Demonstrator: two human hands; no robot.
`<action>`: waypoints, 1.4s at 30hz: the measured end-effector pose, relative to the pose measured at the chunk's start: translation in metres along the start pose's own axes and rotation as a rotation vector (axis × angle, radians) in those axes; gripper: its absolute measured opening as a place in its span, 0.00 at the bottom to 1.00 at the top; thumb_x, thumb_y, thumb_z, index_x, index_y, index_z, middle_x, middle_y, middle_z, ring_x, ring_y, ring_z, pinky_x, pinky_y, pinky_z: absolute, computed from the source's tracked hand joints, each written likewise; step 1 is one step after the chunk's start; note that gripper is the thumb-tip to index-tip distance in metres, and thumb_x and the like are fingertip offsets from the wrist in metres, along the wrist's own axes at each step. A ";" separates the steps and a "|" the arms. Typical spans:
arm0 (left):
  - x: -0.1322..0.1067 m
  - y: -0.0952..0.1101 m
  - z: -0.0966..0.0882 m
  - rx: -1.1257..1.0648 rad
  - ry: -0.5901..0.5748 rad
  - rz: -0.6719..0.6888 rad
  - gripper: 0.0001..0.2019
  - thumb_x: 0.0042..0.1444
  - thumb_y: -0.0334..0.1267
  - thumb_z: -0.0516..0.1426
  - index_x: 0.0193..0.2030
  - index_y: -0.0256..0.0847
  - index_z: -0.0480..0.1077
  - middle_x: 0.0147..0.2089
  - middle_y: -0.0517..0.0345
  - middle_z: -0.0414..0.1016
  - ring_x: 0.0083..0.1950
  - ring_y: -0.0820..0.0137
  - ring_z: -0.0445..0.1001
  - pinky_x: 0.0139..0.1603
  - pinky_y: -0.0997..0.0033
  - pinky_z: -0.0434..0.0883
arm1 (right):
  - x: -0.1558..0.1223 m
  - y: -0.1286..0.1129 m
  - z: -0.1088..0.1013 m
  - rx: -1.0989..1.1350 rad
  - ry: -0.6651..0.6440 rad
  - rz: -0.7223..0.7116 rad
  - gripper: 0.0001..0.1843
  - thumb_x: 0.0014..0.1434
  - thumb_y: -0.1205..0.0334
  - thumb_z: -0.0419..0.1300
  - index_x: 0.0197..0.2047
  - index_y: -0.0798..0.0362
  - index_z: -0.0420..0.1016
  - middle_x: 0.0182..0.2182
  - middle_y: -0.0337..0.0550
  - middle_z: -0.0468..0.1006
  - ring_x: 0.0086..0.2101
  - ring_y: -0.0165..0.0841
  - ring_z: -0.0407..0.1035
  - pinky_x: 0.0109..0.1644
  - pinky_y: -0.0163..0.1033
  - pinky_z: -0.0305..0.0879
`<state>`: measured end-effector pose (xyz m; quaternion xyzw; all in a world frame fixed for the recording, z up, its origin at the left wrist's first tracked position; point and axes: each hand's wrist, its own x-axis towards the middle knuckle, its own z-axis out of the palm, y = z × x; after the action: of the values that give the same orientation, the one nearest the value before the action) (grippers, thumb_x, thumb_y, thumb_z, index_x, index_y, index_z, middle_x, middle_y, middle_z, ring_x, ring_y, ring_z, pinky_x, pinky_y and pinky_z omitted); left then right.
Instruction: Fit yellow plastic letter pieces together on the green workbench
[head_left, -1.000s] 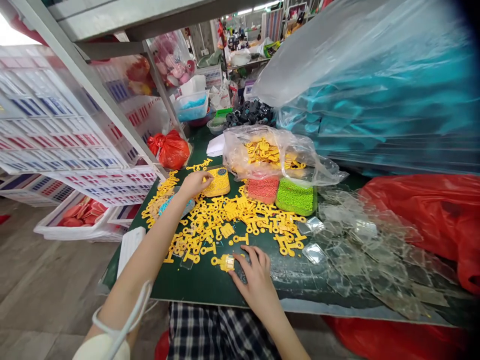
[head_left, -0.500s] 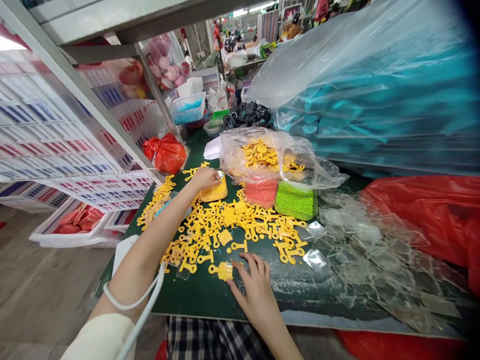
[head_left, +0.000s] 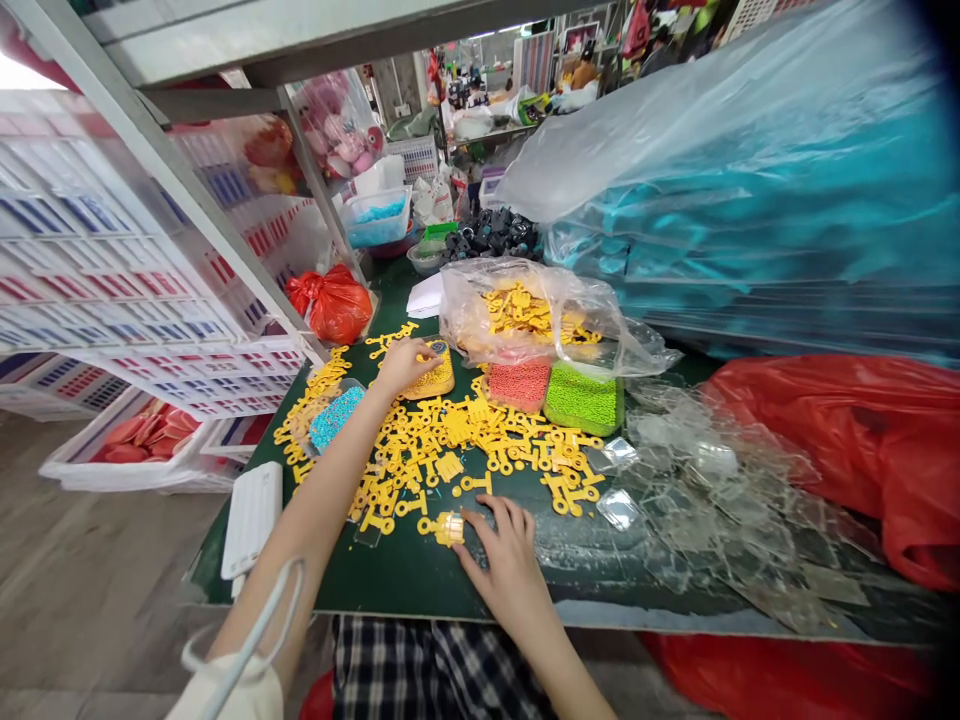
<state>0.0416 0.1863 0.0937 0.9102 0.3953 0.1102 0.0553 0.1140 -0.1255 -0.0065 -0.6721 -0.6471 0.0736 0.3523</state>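
My left hand (head_left: pixel 401 363) reaches across the green table (head_left: pixel 405 575) to the tray of yellow beads (head_left: pixel 433 377), its fingers pinched at the tray's near-left edge. My right hand (head_left: pixel 504 556) lies flat on the table, fingers spread, with the fingertips beside one yellow key-shaped piece (head_left: pixel 446 528). Between the hands spreads a heap of yellow key-shaped plastic parts (head_left: pixel 465 445). Trays of red beads (head_left: pixel 521 384), green beads (head_left: pixel 585 398) and blue beads (head_left: pixel 335 416) stand around it.
A clear bag of yellow parts (head_left: pixel 536 312) sits behind the trays. Clear plastic covers (head_left: pixel 712 480) lie scattered at right, by a red bag (head_left: pixel 862 440). A white case (head_left: pixel 253 517) rests at the table's left edge. Stacked crates (head_left: pixel 112 260) and a metal post (head_left: pixel 195 190) stand left.
The left hand has stayed at the yellow bead tray, drawing slightly toward its near-left edge. The right hand has hardly moved. The camera shifted a little.
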 end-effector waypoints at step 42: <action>-0.199 0.046 0.052 -0.313 -0.044 0.063 0.13 0.62 0.50 0.56 0.48 0.56 0.78 0.38 0.57 0.75 0.43 0.64 0.69 0.46 0.63 0.63 | 0.055 0.017 -0.009 0.016 -0.083 -0.139 0.12 0.51 0.52 0.71 0.41 0.40 0.83 0.43 0.43 0.75 0.46 0.41 0.62 0.53 0.49 0.60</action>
<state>-0.0451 0.0090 0.0209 0.9046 0.3431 0.1523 0.2018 0.1415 -0.0769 0.0101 -0.6191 -0.7057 0.0817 0.3348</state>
